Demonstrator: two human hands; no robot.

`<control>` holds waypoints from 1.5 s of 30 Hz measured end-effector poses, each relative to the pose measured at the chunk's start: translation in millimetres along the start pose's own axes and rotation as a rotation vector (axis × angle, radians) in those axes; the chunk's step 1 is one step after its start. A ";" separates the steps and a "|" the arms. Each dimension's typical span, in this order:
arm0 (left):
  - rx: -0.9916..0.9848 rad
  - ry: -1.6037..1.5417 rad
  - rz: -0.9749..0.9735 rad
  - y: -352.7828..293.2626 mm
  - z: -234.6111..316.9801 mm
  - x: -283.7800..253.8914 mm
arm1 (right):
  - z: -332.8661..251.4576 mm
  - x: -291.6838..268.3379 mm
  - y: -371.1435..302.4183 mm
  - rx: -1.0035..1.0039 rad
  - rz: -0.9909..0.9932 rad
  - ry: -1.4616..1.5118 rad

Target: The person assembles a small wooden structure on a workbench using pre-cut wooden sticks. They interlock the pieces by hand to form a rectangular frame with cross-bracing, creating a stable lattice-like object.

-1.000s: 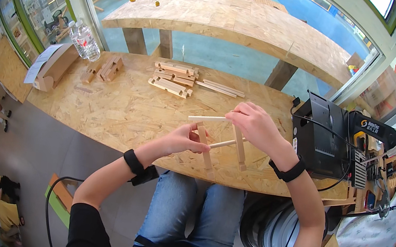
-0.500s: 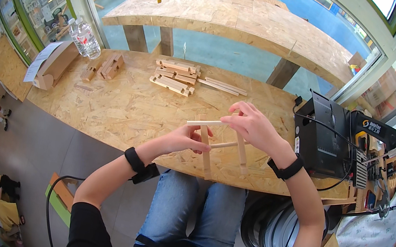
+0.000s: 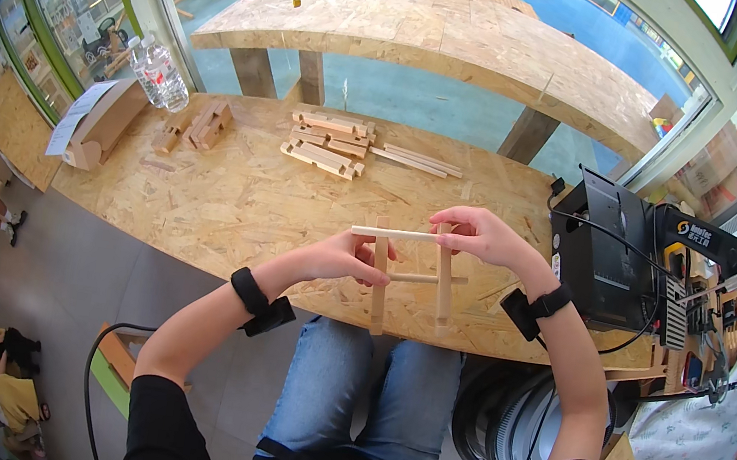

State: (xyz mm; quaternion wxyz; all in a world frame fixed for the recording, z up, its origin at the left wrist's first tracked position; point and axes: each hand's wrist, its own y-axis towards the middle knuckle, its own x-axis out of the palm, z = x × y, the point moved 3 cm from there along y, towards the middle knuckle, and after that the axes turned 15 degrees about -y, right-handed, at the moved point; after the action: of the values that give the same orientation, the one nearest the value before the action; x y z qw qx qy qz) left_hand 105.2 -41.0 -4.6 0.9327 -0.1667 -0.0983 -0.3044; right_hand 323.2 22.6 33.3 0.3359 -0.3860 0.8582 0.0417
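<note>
A small frame of pale wood stands over the near part of the table, with two upright bars (image 3: 443,291) and a lower crosspiece (image 3: 413,278) between them. My left hand (image 3: 344,258) is closed on its left upright, thumb across the near side. Across the top lies a thin wooden stick (image 3: 400,234) whose left end sticks out past the left upright. The fingers of my right hand (image 3: 481,236) pinch the stick's right end where it meets the top of the right upright.
Notched wooden bars (image 3: 322,161) and thin strips (image 3: 417,161) lie at the table's far middle. Small blocks (image 3: 208,124), a cardboard box (image 3: 103,125) and plastic bottles (image 3: 165,78) are at far left. A black machine (image 3: 608,252) with cables stands on the right.
My right hand has come down and slightly right, bringing the stick level across both uprights. The right upright now stands straighter. My left hand keeps its grip.
</note>
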 end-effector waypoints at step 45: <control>0.554 0.887 0.441 7.7 -10.5 -25.7 | 48.6 29.2 -11.9 0.071 0.376 -0.578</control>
State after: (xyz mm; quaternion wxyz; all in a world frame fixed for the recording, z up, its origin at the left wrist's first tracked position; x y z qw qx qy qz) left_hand 90.3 -25.3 -23.6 0.9350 0.2117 0.2639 -0.1061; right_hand 343.9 11.9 -19.7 0.5648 -0.1816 0.7845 0.1804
